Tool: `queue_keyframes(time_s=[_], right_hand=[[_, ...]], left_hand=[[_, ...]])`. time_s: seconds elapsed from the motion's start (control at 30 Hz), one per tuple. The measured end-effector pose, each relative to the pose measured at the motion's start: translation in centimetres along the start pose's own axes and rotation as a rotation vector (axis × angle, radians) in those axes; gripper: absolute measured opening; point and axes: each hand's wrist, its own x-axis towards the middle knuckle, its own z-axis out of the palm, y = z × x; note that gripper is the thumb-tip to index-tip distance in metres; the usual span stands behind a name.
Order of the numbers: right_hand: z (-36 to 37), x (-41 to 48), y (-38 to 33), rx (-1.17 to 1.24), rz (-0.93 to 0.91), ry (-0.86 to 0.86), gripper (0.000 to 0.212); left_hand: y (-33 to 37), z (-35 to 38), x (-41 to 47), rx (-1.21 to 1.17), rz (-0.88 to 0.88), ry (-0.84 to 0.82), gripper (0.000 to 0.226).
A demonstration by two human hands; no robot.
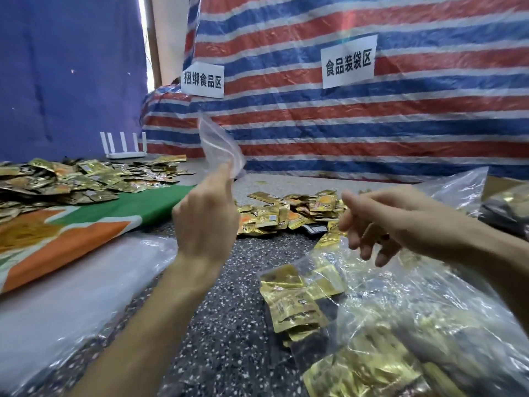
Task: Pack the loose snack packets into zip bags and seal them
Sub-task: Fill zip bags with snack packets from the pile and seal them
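Above the speckled table (229,296), the left hand (206,222) pinches an empty clear zip bag (220,144) between thumb and fingers, holding it raised. The right hand (380,222) hovers beside it, fingers loosely curled and seemingly holding nothing, though blur softens them. Loose gold packets (286,213) lie heaped on the table behind both hands. Filled bags (372,339) lie below the right hand.

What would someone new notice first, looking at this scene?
The red, white and blue striped tarp fills the back, with two paper signs on it. In the middle the left hand pinches an empty clear zip bag held up. Heaps of gold snack packets lie at far left and centre.
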Motion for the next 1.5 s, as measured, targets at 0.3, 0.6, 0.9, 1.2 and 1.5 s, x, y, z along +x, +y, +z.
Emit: queue_keyframes(time_s=[0.3,0.6,0.9,1.2,1.5], right_hand=[[-0.7,-0.7,-0.6,0.281,0.093,0.09,0.032],[-0.6,-1.1,-1.0,0.055,0.16,-0.119,0.008],[-0.1,-1.0,-1.4,-0.039,0.226,-0.017,0.021],[-2.9,-1.4,-0.8,-0.207,-0.093,0.226,0.031],[-1.9,-1.3,-0.7,-0.389,-0.21,-0.187,0.024]], left_hand=[[7.4,1.3,-6.4,-0.332,0.545,-0.062,0.026],[8.1,2.0,-5.5,-0.974,-0.409,-0.784,0.04],[7.4,1.3,-5.8,-1.193,-0.475,-0.509,0.036],[4.9,0.6,-2.9,-1.032,-0.452,-0.373,0.035],[3.9,1.9,-1.6,-1.059,-0.823,-0.565,0.032]])
